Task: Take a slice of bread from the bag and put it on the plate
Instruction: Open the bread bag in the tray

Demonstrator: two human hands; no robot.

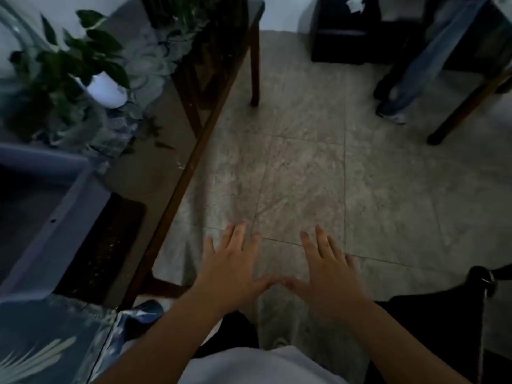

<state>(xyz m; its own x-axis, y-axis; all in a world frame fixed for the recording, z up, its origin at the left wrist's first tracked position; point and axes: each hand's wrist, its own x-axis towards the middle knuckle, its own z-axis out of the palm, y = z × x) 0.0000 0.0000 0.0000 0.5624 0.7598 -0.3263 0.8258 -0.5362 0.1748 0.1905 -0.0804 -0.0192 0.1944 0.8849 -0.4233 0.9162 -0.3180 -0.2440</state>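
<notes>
My left hand and my right hand are held out flat, palms down, over the tiled floor, fingers spread and thumbs nearly touching. Neither hand holds anything. No bread bag, bread slice or plate shows anywhere in the head view. The picture is dim.
A glass-topped wooden table runs along the left, bearing a potted plant in a white pot and a grey tray-like box. Another person's legs in jeans stand at the upper right beside a wooden table leg. A dark chair sits lower right.
</notes>
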